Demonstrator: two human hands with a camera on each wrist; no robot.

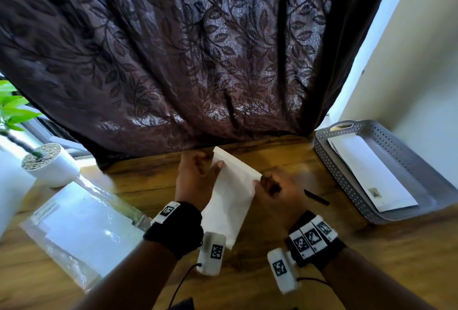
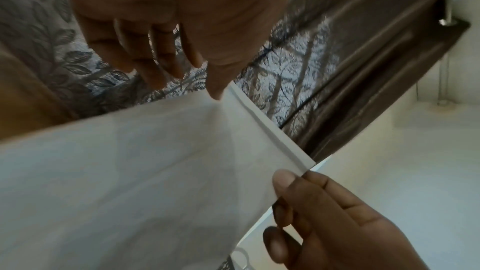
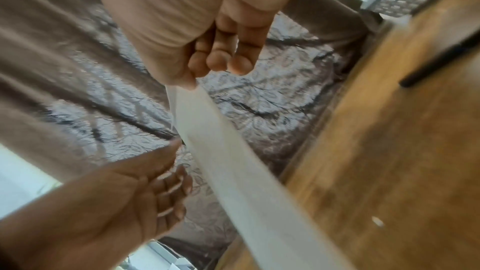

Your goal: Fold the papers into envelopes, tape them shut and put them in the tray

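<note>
While one folded white paper (image 1: pixel 230 193) is held lifted above the middle of the wooden table (image 1: pixel 371 272), tilted with its far end toward the back edge, it is gripped at both far corners: the left hand (image 1: pixel 195 175) has its thumb laid on the upper face at the far left corner with the fingers behind the sheet, and the right hand (image 1: pixel 277 190) pinches the far right corner between thumb and fingers. A narrow folded strip is seen along the far edge of the paper in the left wrist view, so the folding is judged to be under way but unfinished; no tape is seen on this piece, and no tape roll can be made out. One grey perforated tray (image 1: pixel 322 146) is placed at the right back corner of the table, and white envelopes (image 1: pixel 371 173) lie in it, one bearing a small stamp-like mark; two appear stacked, though the count cannot be told for sure. A clear plastic sleeve of blank sheets (image 1: pixel 81 230) lies at the left front, their number hidden. One black pen (image 1: pixel 317 197) lies between the hands and the tray, one white plant pot (image 1: pixel 49 163) stands at the left back edge, and one dark leaf-patterned curtain (image 1: pixel 198 49) hangs behind
</note>
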